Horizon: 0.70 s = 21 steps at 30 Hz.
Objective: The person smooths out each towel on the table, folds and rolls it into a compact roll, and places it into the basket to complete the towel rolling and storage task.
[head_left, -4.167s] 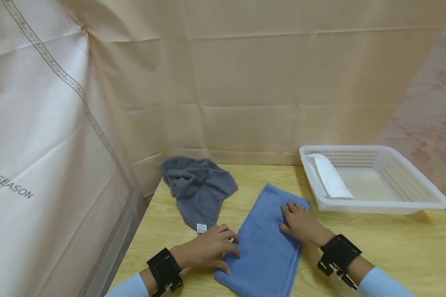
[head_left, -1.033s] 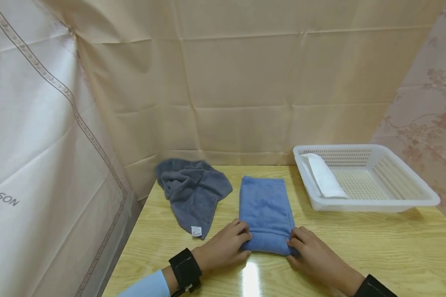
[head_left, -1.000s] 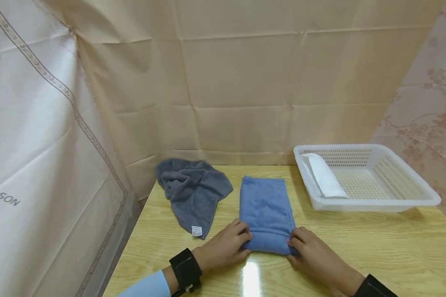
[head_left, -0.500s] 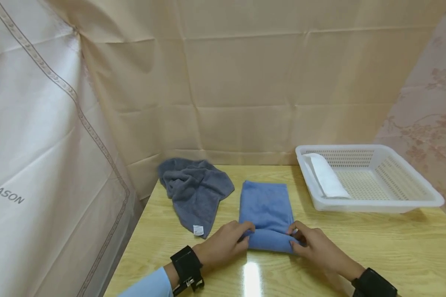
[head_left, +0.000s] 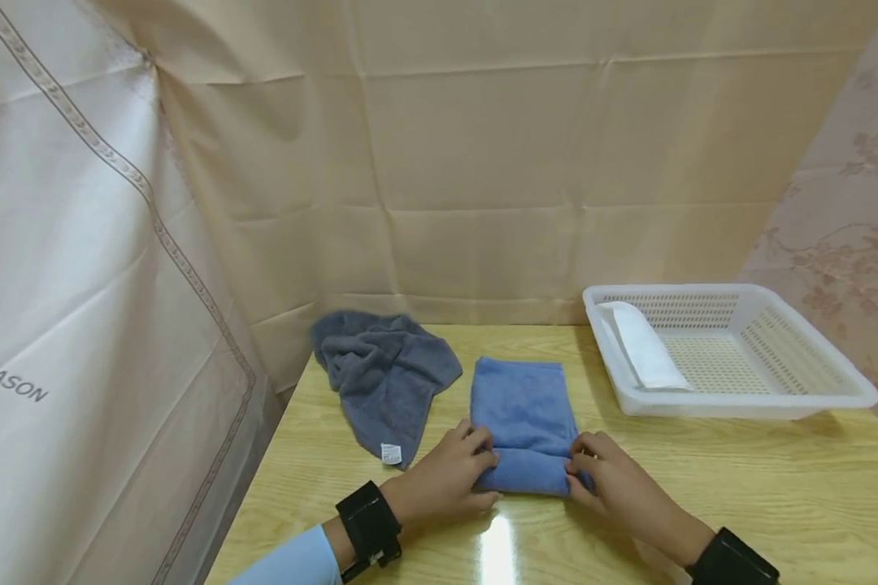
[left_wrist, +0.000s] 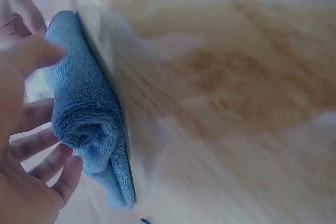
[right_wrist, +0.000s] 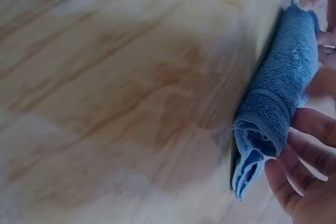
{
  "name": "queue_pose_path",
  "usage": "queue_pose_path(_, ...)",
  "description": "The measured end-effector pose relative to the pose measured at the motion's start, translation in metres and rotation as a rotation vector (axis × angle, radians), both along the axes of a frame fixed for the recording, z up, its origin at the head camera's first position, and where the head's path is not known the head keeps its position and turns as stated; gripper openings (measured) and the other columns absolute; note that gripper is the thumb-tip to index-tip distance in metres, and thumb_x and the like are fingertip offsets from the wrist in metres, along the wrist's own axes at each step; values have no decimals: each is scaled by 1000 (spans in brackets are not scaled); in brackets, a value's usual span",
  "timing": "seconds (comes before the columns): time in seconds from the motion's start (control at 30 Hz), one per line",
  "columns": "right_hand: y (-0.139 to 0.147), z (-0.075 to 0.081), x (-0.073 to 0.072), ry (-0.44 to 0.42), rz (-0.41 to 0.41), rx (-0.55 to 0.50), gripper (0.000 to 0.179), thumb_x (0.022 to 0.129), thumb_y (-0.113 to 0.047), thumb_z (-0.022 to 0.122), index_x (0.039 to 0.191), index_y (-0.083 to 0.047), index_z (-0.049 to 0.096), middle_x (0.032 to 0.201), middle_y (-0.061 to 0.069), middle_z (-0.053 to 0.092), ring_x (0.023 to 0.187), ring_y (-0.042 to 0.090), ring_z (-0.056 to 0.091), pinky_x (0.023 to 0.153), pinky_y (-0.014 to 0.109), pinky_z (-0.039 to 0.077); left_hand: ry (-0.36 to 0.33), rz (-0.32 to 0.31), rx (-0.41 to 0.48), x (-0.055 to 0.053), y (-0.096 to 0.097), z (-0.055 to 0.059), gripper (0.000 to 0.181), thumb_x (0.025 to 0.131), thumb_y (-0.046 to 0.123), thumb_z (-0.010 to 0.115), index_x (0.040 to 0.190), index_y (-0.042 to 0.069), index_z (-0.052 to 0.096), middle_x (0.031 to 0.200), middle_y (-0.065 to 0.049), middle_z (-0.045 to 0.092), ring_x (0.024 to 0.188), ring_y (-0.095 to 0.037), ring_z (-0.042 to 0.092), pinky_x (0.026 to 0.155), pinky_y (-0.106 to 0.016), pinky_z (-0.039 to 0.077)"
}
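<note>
there are two hands [head_left: 446, 471] [head_left: 622, 487], two towels [head_left: 523, 402] [head_left: 391, 374], two wristbands [head_left: 368, 524] [head_left: 732, 559], one basket [head_left: 761, 400], one white bundle [head_left: 647, 349], one table [head_left: 702, 463]

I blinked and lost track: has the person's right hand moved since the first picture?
Yes. The right hand has drawn back, farther from the white basket, and now holds the rolled near end of the blue towel.

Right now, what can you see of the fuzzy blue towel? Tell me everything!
The fuzzy blue towel lies on the yellow wood-grain table, between a crumpled dark grey cloth and a white plastic basket. It looks like terry cloth. Its far part is flat and folded in layers; its near end is a thick roll, with spirals showing at both ends in the wrist views. A bare left hand and a bare right hand hold the roll's two ends.
</note>
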State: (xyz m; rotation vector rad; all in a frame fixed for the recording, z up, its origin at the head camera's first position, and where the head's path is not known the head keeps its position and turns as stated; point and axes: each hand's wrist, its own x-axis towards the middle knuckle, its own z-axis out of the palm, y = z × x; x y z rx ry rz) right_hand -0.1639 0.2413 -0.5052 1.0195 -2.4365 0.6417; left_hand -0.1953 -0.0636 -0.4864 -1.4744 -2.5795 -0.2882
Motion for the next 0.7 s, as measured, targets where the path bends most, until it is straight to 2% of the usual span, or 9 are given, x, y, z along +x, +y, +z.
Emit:
queue_pose_path(0.07, 1, -1, 2, 55, 32, 41, 23, 72, -15, 92, 87, -11, 74, 101, -2, 58, 87, 11, 50, 69, 27, 50, 28, -17, -23, 3, 0, 1, 32, 97, 38, 73, 119, 15, 73, 116, 2, 55, 99, -13, 44, 82, -25, 40)
queue_pose_path(0.17, 3, -3, 4, 131, 63, 91, 36, 67, -18, 95, 92, -6, 72, 103, 2, 60, 90, 15, 53, 74, 33, 51, 36, -18, -8, 5, 0, 2, 27, 97, 27, 74, 119, 12, 72, 115, 1, 59, 103, -13, 51, 87, -26, 45)
queue_pose_path(0.27, 2, -5, 3, 192, 60, 116, 41, 63, -11, 92, 97, 1, 73, 102, 6, 64, 90, 20, 59, 76, 38, 52, 9, -6, 17, 5, 0, 3, 25, 98, 21, 71, 120, 9, 71, 114, 0, 62, 104, -13, 55, 90, -26, 48)
queue_pose_path(0.37, 3, -6, 2, 162, 29, 115, 39, 66, -8, 88, 100, 3, 75, 99, 9, 69, 88, 22, 65, 75, 39, 55, -57, 13, 56, 3, -1, 1, 29, 101, 19, 66, 126, 7, 67, 113, -1, 64, 103, -11, 57, 88, -23, 49)
queue_pose_path(0.43, 3, -3, 1, 58, 13, 91, 34, 72, -6, 85, 104, 3, 76, 100, 9, 71, 89, 22, 68, 75, 40, 57, -135, 29, 98, 1, -1, -1, 30, 102, 18, 63, 130, 8, 62, 106, 1, 62, 96, -9, 57, 82, -20, 49)
queue_pose_path(0.47, 4, -1, 1, -25, 5, 70, 32, 77, -7, 83, 107, 2, 76, 102, 8, 73, 91, 20, 68, 75, 38, 57, -189, 41, 129, 0, -2, -1, 29, 102, 17, 61, 131, 10, 60, 102, 2, 61, 92, -7, 56, 78, -19, 48)
queue_pose_path(0.57, 5, 5, -2, -325, -6, -39, 25, 90, -6, 73, 115, -1, 71, 93, 1, 71, 78, 10, 64, 67, 31, 55, -310, 76, 206, -3, -3, -3, 24, 104, 17, 56, 128, 17, 55, 90, 7, 53, 78, -4, 50, 68, -18, 44)
queue_pose_path(0.63, 6, 8, -5, -473, -13, -125, 23, 94, -4, 68, 117, -5, 67, 82, -6, 65, 68, 3, 55, 59, 25, 48, -366, 103, 253, -4, -3, -3, 18, 106, 18, 55, 124, 21, 56, 90, 8, 52, 76, -4, 49, 65, -18, 43)
queue_pose_path(0.7, 5, 9, -7, -544, -11, -185, 22, 96, -1, 64, 115, -10, 61, 73, -10, 56, 60, -1, 43, 53, 22, 39, -367, 127, 283, -5, -3, -4, 15, 107, 19, 54, 121, 21, 59, 96, 8, 51, 77, -3, 49, 65, -17, 44)
